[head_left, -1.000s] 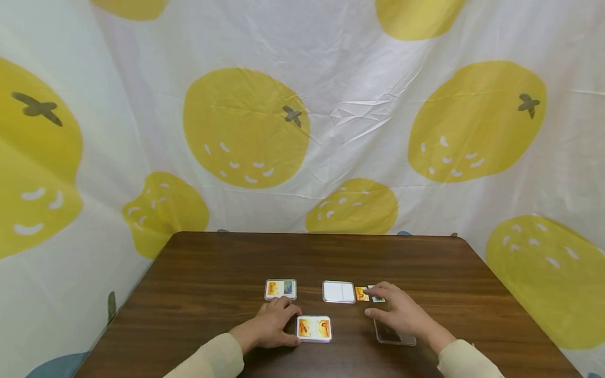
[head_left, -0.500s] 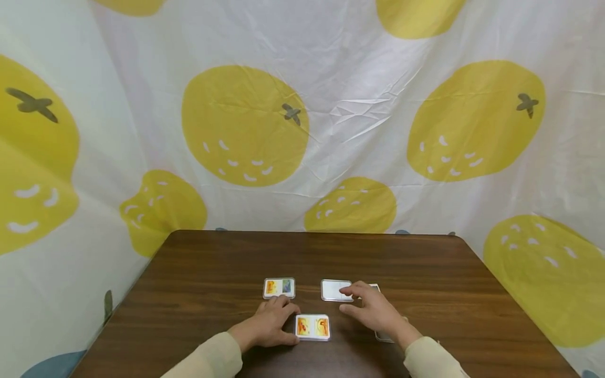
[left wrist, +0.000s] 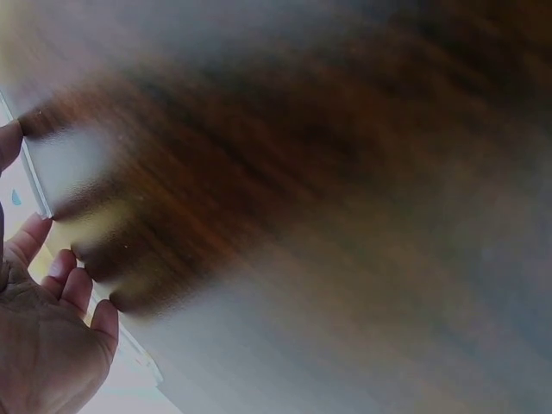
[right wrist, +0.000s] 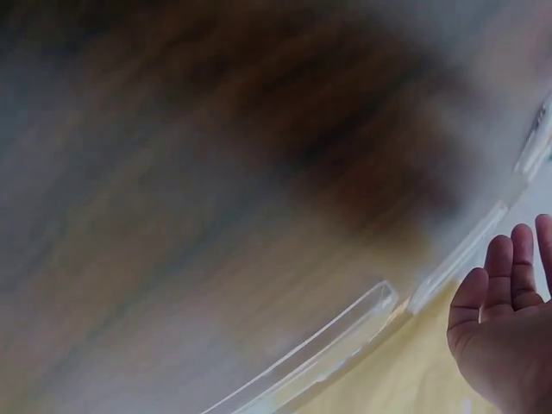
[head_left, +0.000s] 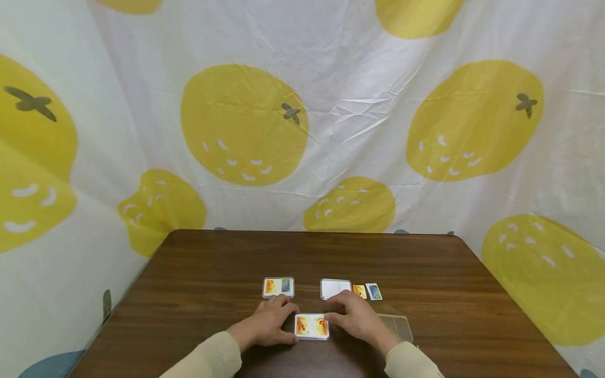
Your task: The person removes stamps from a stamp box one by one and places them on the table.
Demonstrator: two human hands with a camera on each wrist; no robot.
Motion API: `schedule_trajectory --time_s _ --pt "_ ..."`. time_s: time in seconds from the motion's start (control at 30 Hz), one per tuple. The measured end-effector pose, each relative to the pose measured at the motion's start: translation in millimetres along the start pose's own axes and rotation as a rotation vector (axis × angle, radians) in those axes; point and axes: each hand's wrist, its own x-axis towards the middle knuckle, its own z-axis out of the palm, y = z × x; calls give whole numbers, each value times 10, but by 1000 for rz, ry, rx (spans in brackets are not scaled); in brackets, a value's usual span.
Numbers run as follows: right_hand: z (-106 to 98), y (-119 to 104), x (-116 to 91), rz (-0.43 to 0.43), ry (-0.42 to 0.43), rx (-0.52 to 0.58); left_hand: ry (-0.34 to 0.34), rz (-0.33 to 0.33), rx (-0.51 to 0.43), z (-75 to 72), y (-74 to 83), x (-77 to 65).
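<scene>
In the head view, a flat clear case (head_left: 312,326) with two orange-and-yellow picture cards on white lies near the table's front. My left hand (head_left: 267,321) holds its left end, thumb at the near corner and index finger at the far corner. At its right end is my right hand (head_left: 356,318), thumb tip overlapping the far right corner and fingers loosely extended. A clear cover (head_left: 399,328) lies partly behind the right wrist. Both wrist views show mostly blurred table, with the left hand (left wrist: 52,336) and right hand (right wrist: 509,336) at the edges.
Farther back on the brown table (head_left: 227,257) lie a filled case (head_left: 278,287) and a white-lined case (head_left: 335,288). Beside the latter are an orange card (head_left: 360,291) and a blue-green card (head_left: 374,291). A lemon-print cloth (head_left: 354,115) hangs behind.
My right hand has moved left and nearer, from over the loose cards and clear cover to the right end of the front case. The left hand has stayed in place.
</scene>
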Motion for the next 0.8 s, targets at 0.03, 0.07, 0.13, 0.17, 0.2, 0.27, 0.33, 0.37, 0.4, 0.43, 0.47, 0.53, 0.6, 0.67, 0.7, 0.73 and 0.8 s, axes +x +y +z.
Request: schedule_trajectory --time_s 0.03,0.07,0.13,0.17,0.2,0.27,0.33,0.37,0.4,0.43,0.47,0.53,0.6,0.67,0.7,0.73,0.8 --pt "14 -3 1 -3 -2 -12 0 -1 0 0 -1 1" --pt "26 -4 1 -4 -3 -24 0 0 1 -2 -1 2" --pt "46 -2 -5 -18 -1 -54 1 1 1 -5 -1 3" --pt "54 1 -7 -26 3 -70 1 0 1 -8 -1 3" --pt "63 4 -10 -33 9 -85 1 0 0 -10 -1 3" --pt "77 5 -17 -43 20 -112 2 0 0 -12 0 1" --pt "89 5 -18 -44 26 -141 5 3 1 -10 0 -1" --pt "94 5 -16 -38 22 -149 6 3 1 -7 -1 -3" --pt "100 4 -15 -34 19 -156 9 5 3 -4 -3 -5" --pt "102 1 -14 -29 14 -162 11 7 4 1 -5 -7" --pt "105 0 -12 -25 9 -169 13 8 4 4 -7 -9" --pt "109 -6 -11 -15 1 -181 16 10 4 8 -8 -11" --pt "113 -14 -12 -8 0 -196 18 12 4 9 -9 -11" --pt "113 -20 -16 -6 2 -214 18 11 2 6 -7 -9" --pt "114 -25 -20 -1 4 -221 18 11 1 5 -5 -8" --pt "115 -26 -24 2 5 -228 16 11 -1 4 -5 -8" --pt "119 -32 -34 8 8 -237 14 11 -1 3 -4 -9"
